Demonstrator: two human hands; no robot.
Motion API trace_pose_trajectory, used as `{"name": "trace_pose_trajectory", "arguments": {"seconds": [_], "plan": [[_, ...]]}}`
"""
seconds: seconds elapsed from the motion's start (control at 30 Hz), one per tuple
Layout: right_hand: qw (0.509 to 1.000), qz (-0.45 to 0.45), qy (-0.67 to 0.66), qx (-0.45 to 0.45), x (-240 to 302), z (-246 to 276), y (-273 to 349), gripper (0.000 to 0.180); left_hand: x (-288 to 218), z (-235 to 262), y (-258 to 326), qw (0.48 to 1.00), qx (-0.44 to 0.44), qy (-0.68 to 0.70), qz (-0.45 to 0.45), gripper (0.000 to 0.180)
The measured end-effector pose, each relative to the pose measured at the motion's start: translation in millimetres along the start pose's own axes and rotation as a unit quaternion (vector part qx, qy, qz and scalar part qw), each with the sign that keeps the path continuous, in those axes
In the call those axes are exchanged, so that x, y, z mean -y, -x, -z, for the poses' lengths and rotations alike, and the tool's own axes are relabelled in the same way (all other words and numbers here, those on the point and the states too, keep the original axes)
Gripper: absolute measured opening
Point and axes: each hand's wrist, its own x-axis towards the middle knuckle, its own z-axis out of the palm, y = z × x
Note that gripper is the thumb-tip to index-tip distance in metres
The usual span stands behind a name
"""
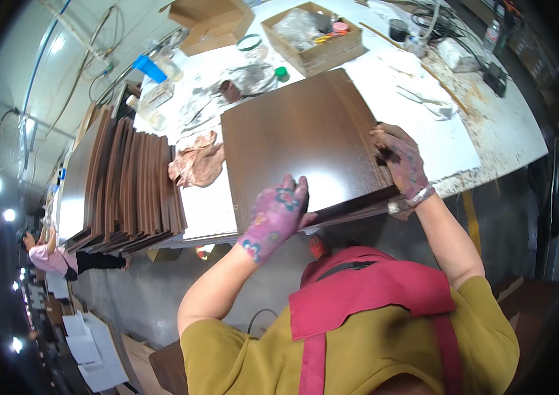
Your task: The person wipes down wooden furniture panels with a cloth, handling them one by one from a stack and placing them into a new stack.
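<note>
Crimson apron [365,283] is at 6 o'clock; brown panel [299,128], prob. stiff & slippery, wants edge hold; L hand [274,214] & R hand [402,159] rest apart, grip unclear.

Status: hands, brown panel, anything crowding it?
Left hand at near edge of brown panel, right hand at its right edge, both gloved. Panel broad face up. Crumpled rag just left of it.
</note>
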Motion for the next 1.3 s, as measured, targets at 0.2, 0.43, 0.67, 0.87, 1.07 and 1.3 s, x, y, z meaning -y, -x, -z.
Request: {"name": "trace_pose_trajectory", "arguments": {"seconds": [0.2, 0.43, 0.67, 0.87, 1.07, 1.3], "plan": [[0.999, -0.018, 0.030, -0.023, -7.2, 9.1, -3.3, 0.026, 12.1, -36.5, 0.2, 0.990, -0.103, -0.045, -0.090, 0.078], [1.000, -0.008, 0.024, -0.018, -8.0, 26.6, -0.2, 0.035, 83.2, -80.3, 96.3, 0.988, -0.126, -0.001, 0.087, 0.085], [0.999, -0.002, 0.020, -0.026, 0.1, 69.5, -14.6, 0.034, 119.2, -110.9, 124.5, 0.950, -0.243, 0.083, 0.178, 0.094], [0.998, 0.041, 0.043, -0.004, 18.5, 83.0, -13.9, 0.035, 110.8, -91.8, 99.6, 0.969, -0.200, 0.106, 0.100, 0.077], [0.996, 0.080, 0.021, -0.029, 11.9, 90.9, -0.5, 0.031, 116.5, -88.7, 98.8, 0.979, -0.197, 0.026, 0.047, 0.078], [0.997, 0.030, -0.028, -0.070, -2.4, 53.5, -8.3, 0.030, 111.8, -95.1, 96.4, 0.972, -0.225, 0.062, -0.024, 0.065]]}}
